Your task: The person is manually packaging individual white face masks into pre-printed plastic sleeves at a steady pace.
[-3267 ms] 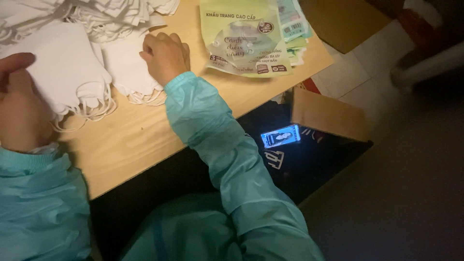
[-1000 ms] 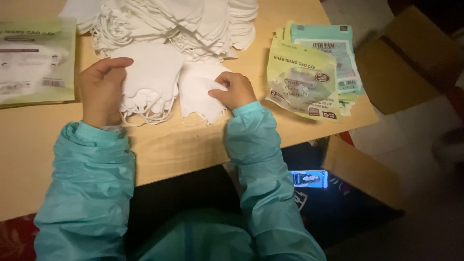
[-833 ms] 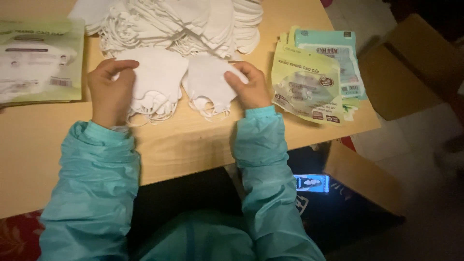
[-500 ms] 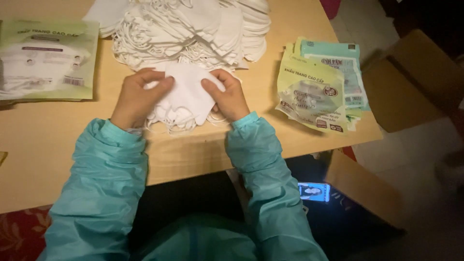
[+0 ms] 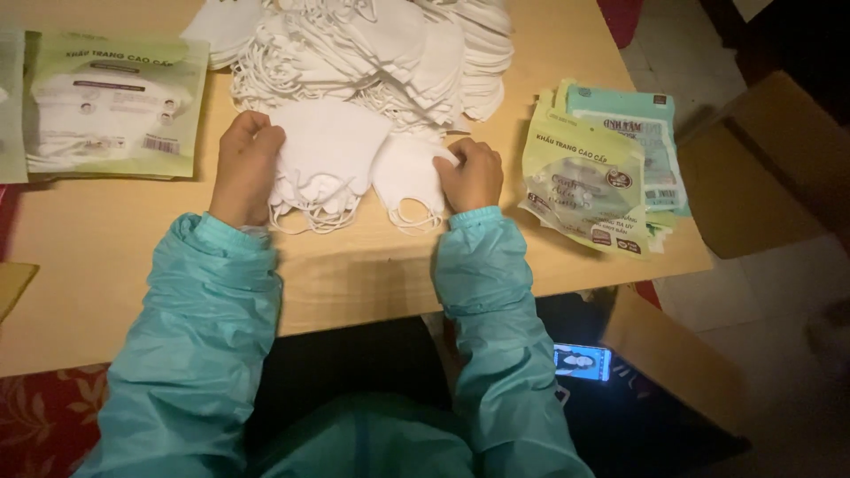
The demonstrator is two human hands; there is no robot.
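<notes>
My left hand [image 5: 244, 166] rests on the left edge of a small stack of white face masks [image 5: 323, 155] on the wooden table [image 5: 372, 270], its fingers curled over the stack. My right hand [image 5: 471, 173] grips a single white mask [image 5: 405, 173] lying just right of that stack, with its ear loops hanging toward me. Behind both lies a large loose heap of white masks [image 5: 381, 49]. Both arms wear teal sleeves.
A green mask packet [image 5: 111, 106] lies at the left. A pile of green and teal packets [image 5: 593, 173] sits at the right edge of the table. Brown cardboard boxes [image 5: 761, 168] stand on the floor to the right, and a lit phone screen [image 5: 582, 361] glows below the table.
My hands had come together on one stack; now they are apart again, the right hand having drawn a single mask off to the right. The view shifted slightly.
</notes>
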